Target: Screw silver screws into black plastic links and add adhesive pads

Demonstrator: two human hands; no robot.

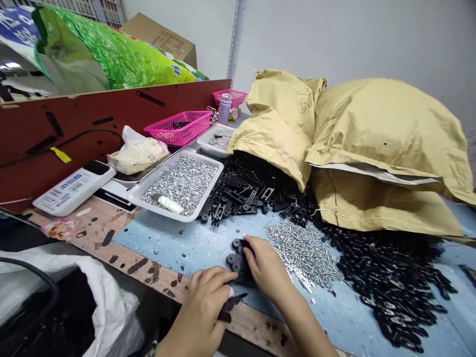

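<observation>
My left hand [210, 302] is at the table's front edge, fingers curled, with a dark flat piece [227, 308] showing under its thumb side. Its fingertips reach a small cluster of black slotted plastic parts [234, 260]. From the other side, my right hand [266, 264] grips that cluster, its thumb and fingers bent around the parts. How many pieces are in each hand is hidden. Right of my right hand lies a pile of small silver pins [303, 250], with small metal plates along its near edge. Beyond is a heap of black slotted strips [238, 191].
A white tray of metal nuts [178, 181] holds a small white tube. Black clips [390, 282] spill from paper sacks [386, 124] on the right. A pink basket [182, 128], a scale-like white device [74, 188] and a white sack [107, 292] are on the left.
</observation>
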